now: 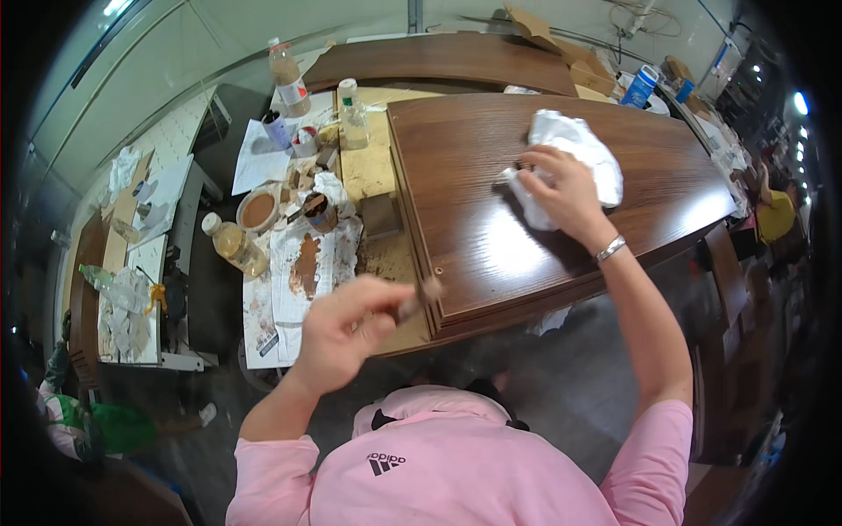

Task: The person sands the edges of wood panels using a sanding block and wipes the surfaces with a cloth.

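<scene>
Wood-grain panel is laid flat, presumably for access; white cloth is gripped by the right hand, blurred small tool pinched in the left hand.

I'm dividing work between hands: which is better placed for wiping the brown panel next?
Probably the right hand: it rests on the white cloth atop the brown panel. The left hand pinches a small blurred object.
</scene>
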`<move>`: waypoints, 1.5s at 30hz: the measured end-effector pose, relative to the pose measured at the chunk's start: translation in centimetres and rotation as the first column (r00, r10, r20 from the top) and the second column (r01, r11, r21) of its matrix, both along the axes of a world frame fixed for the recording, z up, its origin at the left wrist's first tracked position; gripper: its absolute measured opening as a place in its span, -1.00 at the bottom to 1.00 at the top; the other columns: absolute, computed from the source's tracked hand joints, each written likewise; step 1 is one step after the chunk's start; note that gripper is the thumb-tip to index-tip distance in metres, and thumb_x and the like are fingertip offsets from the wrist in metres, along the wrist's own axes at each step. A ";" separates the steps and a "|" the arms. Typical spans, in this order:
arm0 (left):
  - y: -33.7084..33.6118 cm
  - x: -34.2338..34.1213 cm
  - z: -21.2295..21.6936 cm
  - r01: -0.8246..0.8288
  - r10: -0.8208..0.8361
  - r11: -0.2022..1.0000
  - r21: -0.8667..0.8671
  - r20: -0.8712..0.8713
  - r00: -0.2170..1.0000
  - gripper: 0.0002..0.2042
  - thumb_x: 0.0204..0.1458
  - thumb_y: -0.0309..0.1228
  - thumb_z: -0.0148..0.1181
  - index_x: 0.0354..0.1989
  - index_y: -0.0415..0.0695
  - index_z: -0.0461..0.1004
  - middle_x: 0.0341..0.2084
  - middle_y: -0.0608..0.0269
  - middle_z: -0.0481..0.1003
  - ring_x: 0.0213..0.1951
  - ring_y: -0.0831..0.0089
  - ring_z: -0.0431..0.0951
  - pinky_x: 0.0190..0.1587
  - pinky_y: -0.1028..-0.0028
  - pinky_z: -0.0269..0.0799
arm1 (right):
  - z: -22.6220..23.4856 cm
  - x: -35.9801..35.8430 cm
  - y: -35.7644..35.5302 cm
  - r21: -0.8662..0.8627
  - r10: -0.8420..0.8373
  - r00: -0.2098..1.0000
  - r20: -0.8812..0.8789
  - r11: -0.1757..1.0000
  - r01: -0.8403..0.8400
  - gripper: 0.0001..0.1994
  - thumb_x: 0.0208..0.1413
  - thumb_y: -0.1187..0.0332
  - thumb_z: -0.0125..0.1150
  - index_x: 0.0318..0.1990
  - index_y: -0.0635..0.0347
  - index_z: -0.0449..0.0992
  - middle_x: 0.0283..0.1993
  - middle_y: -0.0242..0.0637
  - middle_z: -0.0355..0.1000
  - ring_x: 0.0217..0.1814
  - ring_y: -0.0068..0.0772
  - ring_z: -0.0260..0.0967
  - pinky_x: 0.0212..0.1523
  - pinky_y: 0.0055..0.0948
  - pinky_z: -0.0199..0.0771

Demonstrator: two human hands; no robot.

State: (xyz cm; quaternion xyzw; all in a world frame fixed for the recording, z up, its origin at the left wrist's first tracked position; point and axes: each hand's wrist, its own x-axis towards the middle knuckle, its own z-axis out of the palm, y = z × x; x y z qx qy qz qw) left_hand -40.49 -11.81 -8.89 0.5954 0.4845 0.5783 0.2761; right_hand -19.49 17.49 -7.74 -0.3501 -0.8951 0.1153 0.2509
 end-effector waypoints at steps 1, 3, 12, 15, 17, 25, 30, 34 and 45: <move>1.3 -0.1 0.6 0.010 -0.010 1.000 0.010 -0.007 1.000 -0.73 0.23 -0.35 0.17 -0.05 -0.33 0.51 -0.28 0.11 0.56 -0.26 0.35 0.56 -0.17 0.41 0.48 | -0.2 -0.5 -0.8 0.034 0.074 0.995 -0.073 0.997 -0.072 -0.57 0.15 0.02 0.19 -0.02 0.15 0.61 0.18 -0.11 0.45 0.26 -0.12 0.33 0.25 -0.14 0.26; 4.0 0.3 1.8 0.051 -0.073 0.997 0.065 0.388 0.919 -0.70 0.26 -0.32 0.13 -0.01 -0.33 0.44 -0.25 0.05 0.57 -0.27 0.34 0.58 -0.15 0.38 0.51 | 1.1 -2.1 -3.3 -0.060 0.248 0.929 -0.275 0.960 -0.274 -0.61 0.10 0.18 0.24 0.03 0.20 0.58 0.22 -0.04 0.41 0.33 0.01 0.25 0.36 -0.13 0.16; 13.0 4.8 4.7 0.488 -0.378 0.872 0.015 0.654 0.655 -0.71 0.28 -0.33 0.08 0.01 -0.32 0.42 -0.20 0.02 0.58 -0.22 0.35 0.65 -0.16 0.36 0.63 | 5.2 1.7 -8.3 -0.512 0.071 0.588 -0.806 0.415 -0.752 -0.56 0.03 0.45 0.37 0.10 0.33 0.51 0.11 -0.20 0.47 0.13 -0.39 0.42 0.13 -0.36 0.44; 15.3 4.0 5.5 0.312 -0.308 0.949 -0.036 0.097 0.946 -0.71 0.22 -0.33 0.18 -0.03 -0.31 0.50 -0.39 0.20 0.62 -0.31 0.45 0.65 -0.21 0.50 0.58 | 4.3 3.8 -7.3 -0.436 -0.079 0.468 -0.880 0.523 -0.732 -0.68 0.06 0.52 0.30 0.01 0.34 0.53 -0.07 -0.23 0.56 -0.01 -0.44 0.50 0.05 -0.39 0.50; 18.1 2.5 6.9 0.021 0.017 0.996 0.086 -0.420 0.907 -0.59 0.16 -0.29 0.24 0.12 -0.24 0.45 -0.16 0.01 0.60 -0.11 0.30 0.63 -0.01 0.39 0.53 | 4.5 5.3 -6.0 -0.474 -0.232 0.438 -0.869 0.645 -0.599 -0.78 0.11 0.49 0.25 -0.08 0.33 0.55 -0.16 -0.26 0.57 -0.13 -0.47 0.51 -0.04 -0.45 0.52; 18.7 5.3 2.3 0.444 -0.279 0.894 -0.065 -0.855 0.437 -0.40 -0.01 -0.09 0.32 0.23 0.02 0.39 0.29 -0.04 0.28 0.31 0.00 0.24 0.33 0.14 0.20 | -1.3 8.3 -0.3 -0.628 -0.534 0.403 -0.743 0.765 -0.143 -0.89 0.15 0.41 0.24 -0.28 0.28 0.52 -0.33 -0.34 0.50 -0.33 -0.54 0.44 -0.26 -0.52 0.48; 14.9 -2.1 0.0 0.329 -0.220 0.944 0.020 -0.703 0.676 -0.61 0.01 -0.38 0.36 0.07 0.05 0.57 0.10 0.19 0.52 0.16 0.25 0.48 0.22 0.28 0.39 | -0.9 6.5 -1.5 -0.525 -0.420 0.482 -0.769 0.845 -0.100 -0.88 0.15 0.42 0.23 -0.28 0.31 0.51 -0.34 -0.36 0.49 -0.32 -0.57 0.41 -0.23 -0.53 0.44; 21.8 -10.8 -0.3 -0.281 0.281 0.954 0.104 -0.632 0.722 -0.71 0.14 -0.27 0.20 -0.02 -0.09 0.59 -0.13 -0.01 0.60 -0.22 0.16 0.65 -0.13 0.33 0.54 | -0.2 6.4 -1.7 -0.518 -0.402 0.474 -0.784 0.843 -0.141 -0.91 0.12 0.45 0.23 -0.32 0.29 0.49 -0.38 -0.39 0.47 -0.34 -0.61 0.38 -0.26 -0.57 0.40; 13.6 -2.4 -1.2 0.112 -0.108 0.993 -0.028 -0.577 0.810 -0.69 0.05 -0.41 0.27 0.01 -0.08 0.59 0.07 0.12 0.54 0.14 0.16 0.50 0.22 0.28 0.35 | -2.0 8.0 -1.6 -0.518 -0.382 0.533 -0.755 0.846 -0.127 -0.86 0.06 0.51 0.28 -0.24 0.34 0.50 -0.37 -0.37 0.50 -0.31 -0.60 0.45 -0.25 -0.56 0.47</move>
